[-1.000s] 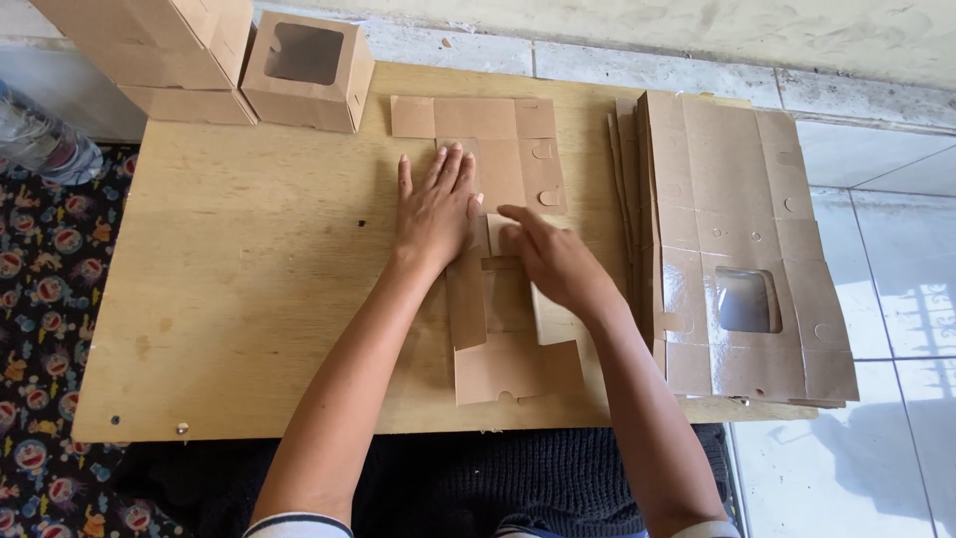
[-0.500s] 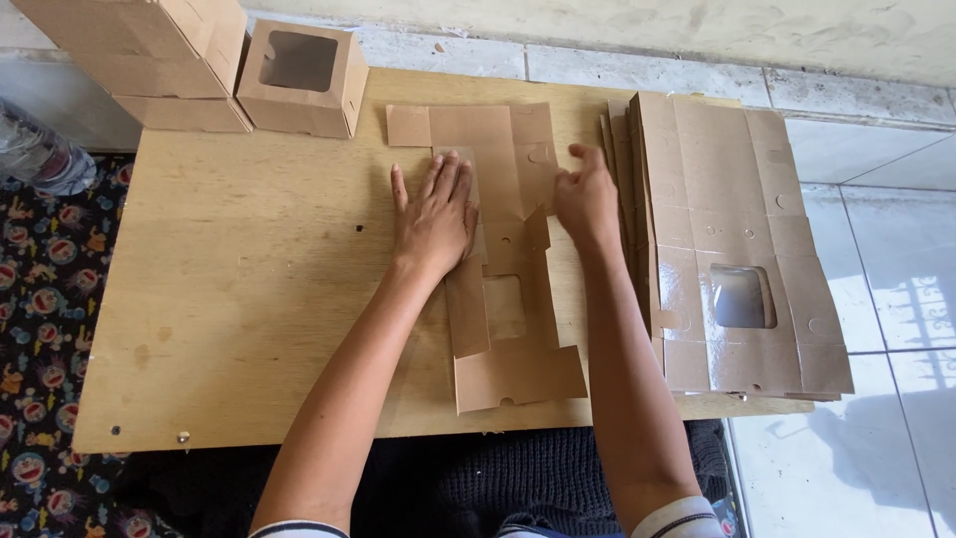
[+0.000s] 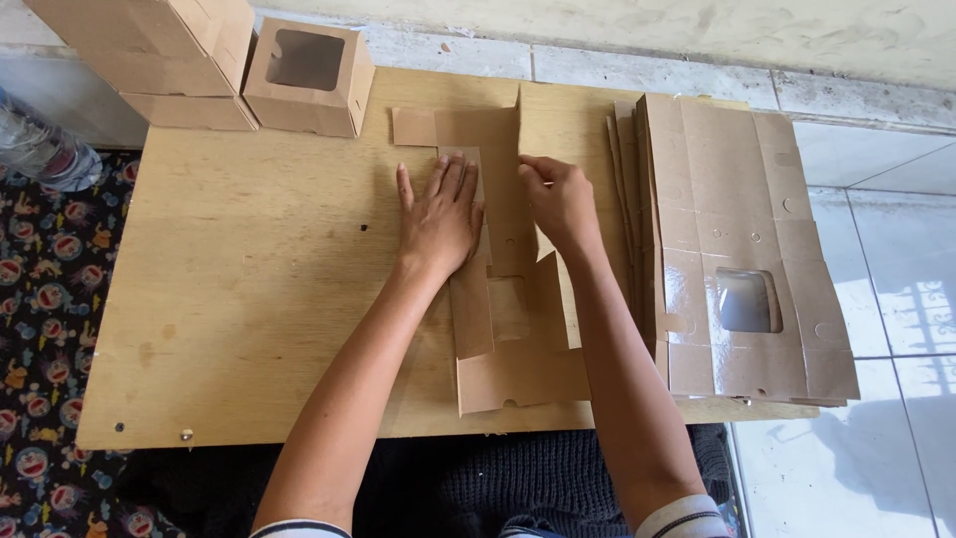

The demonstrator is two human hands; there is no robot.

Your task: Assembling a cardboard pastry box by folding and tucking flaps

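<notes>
Left hand (image 3: 441, 219) pressed flat, fingers spread, on the unfolded cardboard box blank (image 3: 508, 299) mid-worktop; right hand (image 3: 558, 199) now pinching its raised side flap, previously lying flat.

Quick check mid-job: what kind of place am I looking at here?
Likely a home or small workshop floor set up for box folding: a low wooden board on tiled floor, a stack of flat cardboard blanks, and finished window boxes.

At eleven o'clock we see a folded windowed box (image 3: 307, 78) beside stacked brown boxes (image 3: 159, 50). At three o'clock lies a pile of flat windowed blanks (image 3: 742, 249). At nine o'clock, a plastic bottle (image 3: 40, 151) rests above a patterned cloth (image 3: 45, 329).
</notes>
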